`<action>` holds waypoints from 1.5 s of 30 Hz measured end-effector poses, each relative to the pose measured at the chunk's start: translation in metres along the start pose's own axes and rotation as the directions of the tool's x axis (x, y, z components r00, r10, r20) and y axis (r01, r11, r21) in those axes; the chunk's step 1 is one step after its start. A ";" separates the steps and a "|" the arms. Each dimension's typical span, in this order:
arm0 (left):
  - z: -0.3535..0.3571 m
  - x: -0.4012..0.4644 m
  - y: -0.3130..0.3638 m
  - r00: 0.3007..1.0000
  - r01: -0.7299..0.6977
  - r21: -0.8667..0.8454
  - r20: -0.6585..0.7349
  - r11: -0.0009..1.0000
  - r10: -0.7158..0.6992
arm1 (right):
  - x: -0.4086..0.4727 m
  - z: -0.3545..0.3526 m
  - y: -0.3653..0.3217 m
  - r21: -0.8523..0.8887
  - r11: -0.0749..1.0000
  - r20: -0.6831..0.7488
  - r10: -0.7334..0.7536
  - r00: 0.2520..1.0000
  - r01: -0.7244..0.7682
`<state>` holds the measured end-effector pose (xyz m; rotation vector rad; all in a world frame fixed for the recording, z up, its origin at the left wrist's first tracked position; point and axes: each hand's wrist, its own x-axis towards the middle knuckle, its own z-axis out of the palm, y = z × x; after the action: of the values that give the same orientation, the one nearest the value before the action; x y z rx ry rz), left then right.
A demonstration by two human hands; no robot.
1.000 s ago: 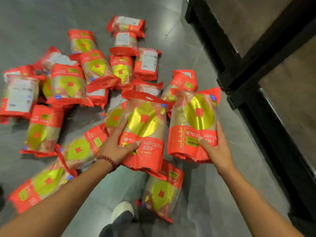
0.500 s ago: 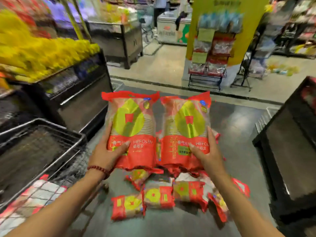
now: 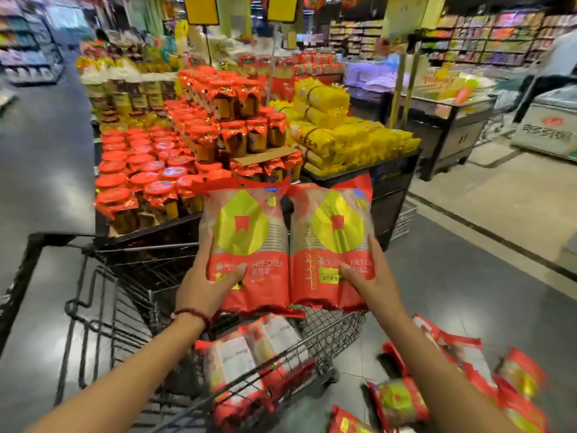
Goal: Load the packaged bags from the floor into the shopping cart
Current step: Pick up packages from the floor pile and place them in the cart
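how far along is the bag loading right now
Done: a few bags in the cart already lie in the shopping cart. In hand: the left hand and right hand each hold one bag above it. Left: several bags on the floor at lower right.

The two held bags, left bag (image 3: pixel 246 245) and right bag (image 3: pixel 335 242), are red with a yellow-green drop shape carrying a small red flag mark, and pale lettering low down. The shopping cart (image 3: pixel 327 332) at centre-bottom is dark wire. A dark red bead bracelet (image 3: pixel 190 315) rings the left wrist. Upper centre, the jars (image 3: pixel 140 170) wear red lids beside yellow packs (image 3: pixel 343 135). The floor (image 3: pixel 468 276) is glossy grey.
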<state>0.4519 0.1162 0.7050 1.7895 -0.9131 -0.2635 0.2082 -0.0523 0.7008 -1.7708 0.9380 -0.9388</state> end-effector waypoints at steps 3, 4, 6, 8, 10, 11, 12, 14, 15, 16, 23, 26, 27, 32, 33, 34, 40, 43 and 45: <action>-0.030 0.009 -0.049 0.995 0.077 0.009 -0.058 0.997 -0.076 | 0.017 0.069 0.015 0.028 0.999 0.119 -0.018 0.993 0.015; -0.036 0.009 -0.065 0.992 0.108 0.016 -0.062 0.994 -0.107 | 0.021 0.086 0.021 0.032 0.999 0.164 -0.011 0.986 0.006; -0.041 0.008 -0.097 0.983 0.176 0.024 -0.055 0.984 -0.175 | 0.026 0.115 0.038 0.033 0.999 0.239 0.021 0.971 -0.029; -0.038 0.003 -0.129 0.966 0.252 0.017 -0.065 0.968 -0.250 | 0.031 0.137 0.058 -0.012 0.998 0.272 0.057 0.961 -0.056; -0.027 -0.001 -0.157 0.948 0.311 0.015 -0.070 0.950 -0.309 | 0.035 0.150 0.079 -0.021 0.996 0.316 0.090 0.945 -0.088; -0.020 -0.003 -0.170 0.940 0.335 0.002 -0.072 0.942 -0.334 | 0.040 0.156 0.093 -0.035 0.995 0.342 0.099 0.934 -0.092; -0.010 -0.005 -0.183 0.928 0.365 -0.018 -0.070 0.931 -0.366 | 0.045 0.161 0.107 -0.059 0.993 0.364 0.114 0.924 -0.100; 0.011 -0.009 -0.211 0.888 0.454 -0.014 -0.070 0.891 -0.454 | 0.057 0.170 0.137 -0.128 0.984 0.421 0.169 0.891 -0.126; 0.022 -0.011 -0.222 0.858 0.511 0.020 -0.073 0.859 -0.508 | 0.063 0.174 0.153 -0.155 0.976 0.454 0.208 0.866 -0.154; 0.033 -0.013 -0.234 0.820 0.571 0.059 -0.076 0.819 -0.567 | 0.069 0.178 0.169 -0.195 0.965 0.486 0.248 0.838 -0.172; 0.088 -0.042 -0.289 0.627 0.773 0.143 -0.026 0.618 -0.779 | 0.078 0.198 0.276 -0.469 0.856 0.643 0.500 0.581 -0.218; 0.095 -0.063 -0.314 0.563 0.824 0.069 -0.002 0.562 -0.826 | 0.077 0.207 0.282 -0.545 0.815 0.675 0.565 0.474 -0.195; 0.096 -0.066 -0.315 0.545 0.836 0.064 0.006 0.544 -0.838 | 0.077 0.209 0.279 -0.556 0.810 0.676 0.573 0.464 -0.190; 0.103 -0.067 -0.321 0.468 0.851 0.273 -0.011 0.448 -0.883 | 0.072 0.214 0.292 -0.641 0.755 0.664 0.636 0.392 -0.139; 0.105 -0.069 -0.323 0.451 0.842 0.326 0.012 0.430 -0.893 | 0.070 0.216 0.297 -0.677 0.730 0.661 0.661 0.356 -0.099; 0.107 -0.072 -0.327 0.429 0.828 0.386 0.032 0.407 -0.903 | 0.066 0.217 0.302 -0.711 0.700 0.649 0.691 0.318 -0.071; 0.110 -0.077 -0.334 0.375 0.756 0.559 0.057 0.340 -0.925 | 0.059 0.227 0.296 -0.764 0.625 0.645 0.732 0.220 0.159; 0.109 -0.073 -0.330 0.339 0.705 0.646 0.057 0.294 -0.939 | 0.058 0.228 0.294 -0.747 0.569 0.656 0.715 0.242 0.343; 0.106 -0.064 -0.323 0.298 0.624 0.741 0.067 0.248 -0.952 | 0.064 0.231 0.283 -0.780 0.485 0.605 0.747 0.277 0.395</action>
<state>0.4955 0.1329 0.3620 2.8064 -0.1954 -1.3895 0.3813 -0.1152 0.3789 -2.3386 0.7294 1.1848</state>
